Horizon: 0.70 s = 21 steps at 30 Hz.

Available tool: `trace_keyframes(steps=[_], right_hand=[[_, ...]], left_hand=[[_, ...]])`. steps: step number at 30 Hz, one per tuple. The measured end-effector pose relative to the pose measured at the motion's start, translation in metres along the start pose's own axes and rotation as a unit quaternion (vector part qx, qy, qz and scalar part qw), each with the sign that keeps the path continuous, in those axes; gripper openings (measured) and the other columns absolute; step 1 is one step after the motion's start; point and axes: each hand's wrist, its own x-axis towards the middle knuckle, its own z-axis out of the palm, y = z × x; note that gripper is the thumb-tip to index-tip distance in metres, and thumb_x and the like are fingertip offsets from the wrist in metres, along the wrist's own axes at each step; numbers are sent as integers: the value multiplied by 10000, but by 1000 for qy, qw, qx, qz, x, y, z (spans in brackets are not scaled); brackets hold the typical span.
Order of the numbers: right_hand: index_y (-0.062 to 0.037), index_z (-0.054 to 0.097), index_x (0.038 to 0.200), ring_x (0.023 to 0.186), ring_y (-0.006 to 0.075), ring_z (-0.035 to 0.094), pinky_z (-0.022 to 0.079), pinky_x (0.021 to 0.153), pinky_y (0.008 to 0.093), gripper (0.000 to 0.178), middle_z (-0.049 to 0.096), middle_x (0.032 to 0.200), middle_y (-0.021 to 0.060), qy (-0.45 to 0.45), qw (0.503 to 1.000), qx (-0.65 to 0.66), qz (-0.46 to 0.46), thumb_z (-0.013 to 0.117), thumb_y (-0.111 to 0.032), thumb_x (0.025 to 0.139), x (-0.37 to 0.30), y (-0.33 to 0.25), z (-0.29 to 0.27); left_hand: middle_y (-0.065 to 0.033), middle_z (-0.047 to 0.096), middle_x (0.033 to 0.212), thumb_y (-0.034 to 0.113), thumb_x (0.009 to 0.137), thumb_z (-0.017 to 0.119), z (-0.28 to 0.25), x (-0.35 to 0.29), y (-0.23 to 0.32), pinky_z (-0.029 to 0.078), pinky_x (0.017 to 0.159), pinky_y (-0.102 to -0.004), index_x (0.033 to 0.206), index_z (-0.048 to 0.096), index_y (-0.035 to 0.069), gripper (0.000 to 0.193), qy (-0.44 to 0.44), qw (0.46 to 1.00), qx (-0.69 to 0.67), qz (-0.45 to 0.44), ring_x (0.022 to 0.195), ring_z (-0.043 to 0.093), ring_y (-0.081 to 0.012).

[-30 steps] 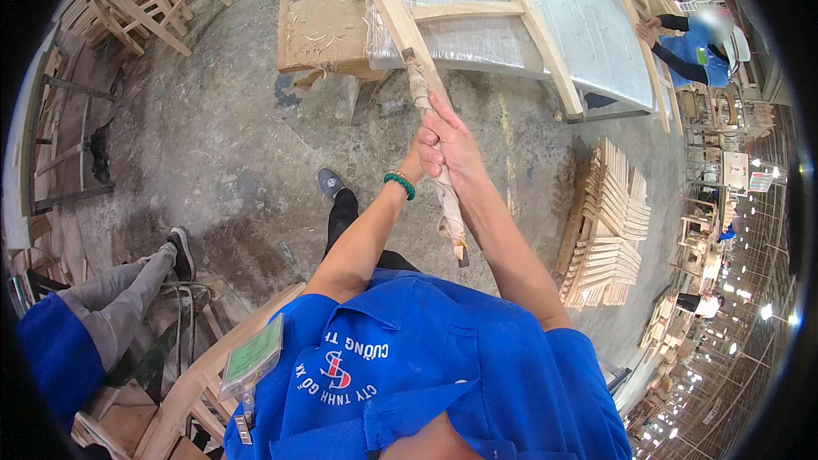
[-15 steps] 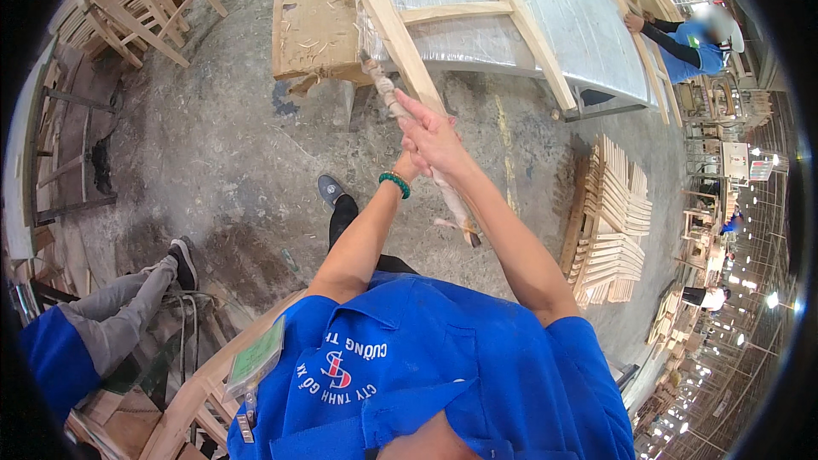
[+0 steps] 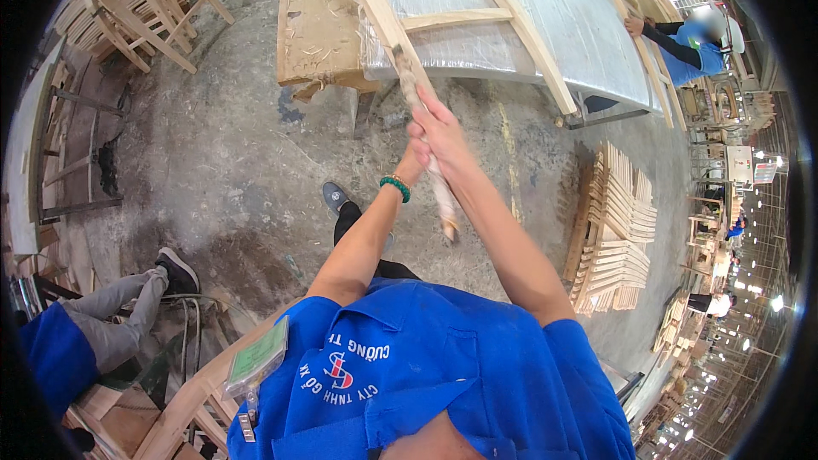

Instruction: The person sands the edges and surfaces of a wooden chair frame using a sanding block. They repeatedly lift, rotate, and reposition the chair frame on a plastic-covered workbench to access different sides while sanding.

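Note:
My right hand (image 3: 445,138) is closed round a thin stick (image 3: 440,192) wrapped in pale cloth-like material, with dark ends. The stick slants up and away, its far end overlapping the leg of a pale wooden frame (image 3: 375,2). My left hand (image 3: 412,165), below a green beaded bracelet, presses in behind the right one. Its fingers look closed but are mostly hidden, so whether they grip the stick or the leg's end cannot be told. The frame rests on a table covered in clear plastic film (image 3: 452,47), beside brown cardboard (image 3: 317,38) at its near left edge.
Curved wooden parts (image 3: 615,234) are stacked on the floor to the right. A co-worker (image 3: 703,55) at far right touches another wooden frame. At lower left are another person's legs (image 3: 115,311). Wooden frames (image 3: 141,13) stand at upper left, beside a metal-legged table (image 3: 38,145).
The stick has swung steeper: its far end moved right onto the frame's leg, its near end left. My right hand shifted slightly right. The left person's foot moved a little.

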Motion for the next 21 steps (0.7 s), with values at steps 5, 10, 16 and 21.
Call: trace_keyframes(steps=[5, 10, 16, 21], right_hand=[[-180, 271, 1459, 411, 49, 363, 294, 321, 209, 551, 461, 658, -10, -128, 981, -142, 27, 491, -164, 953, 11, -6, 19], [-209, 272, 1461, 406, 52, 355, 297, 320, 214, 534, 438, 665, -23, -89, 992, -50, 68, 454, -165, 960, -37, 3, 0], [-190, 260, 1467, 418, 47, 346, 304, 342, 206, 570, 414, 666, -27, -19, 999, 14, 23, 465, -138, 938, -103, -16, -47], [-209, 215, 1476, 407, 35, 306, 280, 332, 186, 555, 358, 643, -39, 90, 994, 40, -51, 426, -137, 968, -161, -32, -89]], left_hand=[[-24, 592, 941, 243, 932, 498, -12, 1, -2, 489, 694, -285, 1076, 529, 38, 253, -28, 999, -5, -17, 790, 563, -118], [-27, 610, 931, 249, 928, 539, -1, -8, 15, 489, 712, -293, 1063, 554, 36, 252, -1, 993, 80, -86, 810, 579, -127], [-7, 611, 871, 312, 914, 597, 25, 2, 36, 498, 656, -270, 974, 566, 54, 267, 27, 984, 173, -16, 773, 592, -110], [-4, 600, 821, 343, 923, 577, 21, -14, 55, 506, 634, -265, 970, 567, 56, 291, 87, 984, 137, -72, 730, 588, -88]])
